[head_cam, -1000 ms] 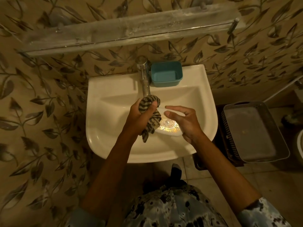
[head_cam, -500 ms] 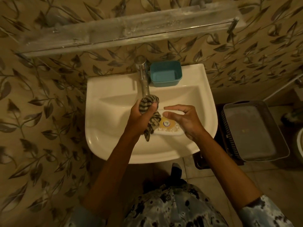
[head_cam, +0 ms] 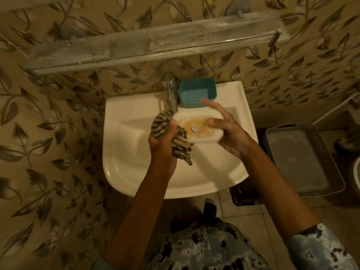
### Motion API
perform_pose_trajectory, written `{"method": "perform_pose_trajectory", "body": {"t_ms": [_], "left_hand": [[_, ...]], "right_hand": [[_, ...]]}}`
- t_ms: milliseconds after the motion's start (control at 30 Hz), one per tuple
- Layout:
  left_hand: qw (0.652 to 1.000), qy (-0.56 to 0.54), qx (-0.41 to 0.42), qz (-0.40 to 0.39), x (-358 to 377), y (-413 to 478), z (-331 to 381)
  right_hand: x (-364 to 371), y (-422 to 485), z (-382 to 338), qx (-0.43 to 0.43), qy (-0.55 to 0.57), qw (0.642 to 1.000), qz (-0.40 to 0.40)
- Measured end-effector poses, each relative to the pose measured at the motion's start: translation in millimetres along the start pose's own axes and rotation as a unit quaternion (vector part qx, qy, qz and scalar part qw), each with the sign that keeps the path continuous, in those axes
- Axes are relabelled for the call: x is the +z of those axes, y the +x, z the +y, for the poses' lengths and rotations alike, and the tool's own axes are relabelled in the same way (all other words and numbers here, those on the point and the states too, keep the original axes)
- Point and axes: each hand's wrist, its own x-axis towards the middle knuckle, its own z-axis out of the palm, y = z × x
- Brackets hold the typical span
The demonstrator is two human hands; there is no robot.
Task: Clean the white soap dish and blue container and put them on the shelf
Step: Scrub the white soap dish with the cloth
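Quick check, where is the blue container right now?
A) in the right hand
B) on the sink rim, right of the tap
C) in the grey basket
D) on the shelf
B: the blue container sits on the back rim of the sink, just right of the tap.

White soap dish (head_cam: 196, 118) tilted, blue container (head_cam: 197, 92) upright behind.

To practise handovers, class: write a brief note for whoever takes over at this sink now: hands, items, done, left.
Left hand grips the striped cloth against the white soap dish.
Right hand holds the dish tilted over the sink; yellowish residue shows inside.
Blue container sits on the sink's ledge beside the tap.
Done: wiping begun; neither is on the shelf.
Left: finish dish, clean container, shelve both.
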Motion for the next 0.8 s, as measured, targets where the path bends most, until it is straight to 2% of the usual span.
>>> {"method": "perform_pose_trajectory", "body": {"t_ms": [67, 100, 167, 233, 300, 333, 400, 467, 533, 667, 733, 800], "left_hand": [[0.998, -0.068, -0.004, 0.000, -1, -1, 3], [0.997, -0.083, 0.000, 0.004, -1, -3, 2], [0.997, -0.082, -0.002, 0.004, 1, -12, -6], [0.999, -0.035, -0.008, 0.015, 3, -24, -20], [0.998, 0.034, -0.001, 0.045, 3, -33, -32], [0.996, 0.068, 0.010, 0.059, 2, -36, -35], [0.987, 0.137, 0.059, 0.067, -1, -37, -33], [0.970, 0.206, 0.113, 0.054, -1, -35, -25], [0.955, 0.257, 0.147, 0.021, 3, -30, -13], [0.944, 0.292, 0.152, -0.030, 16, -14, 14], [0.941, 0.294, 0.158, -0.048, 22, -11, 20], [0.940, 0.296, 0.161, -0.059, 24, -15, 18]], "right_hand": [[3, -1, 6, -0.036, 0.113, 0.993, -0.007], [8, -1, 12, -0.052, 0.123, 0.991, 0.008], [26, 1, 27, -0.082, 0.156, 0.981, 0.078], [43, 3, 38, -0.097, 0.224, 0.952, 0.185], [51, 5, 40, -0.116, 0.185, 0.932, 0.289], [50, 6, 41, -0.131, 0.136, 0.930, 0.314], [43, 6, 42, -0.150, 0.035, 0.939, 0.308], [38, 4, 40, -0.130, -0.033, 0.956, 0.262], [34, 0, 38, -0.103, -0.059, 0.972, 0.202], [39, -8, 33, -0.069, -0.065, 0.989, 0.111], [41, -9, 33, -0.083, -0.065, 0.988, 0.117], [41, -6, 31, -0.114, -0.053, 0.979, 0.158]]}}
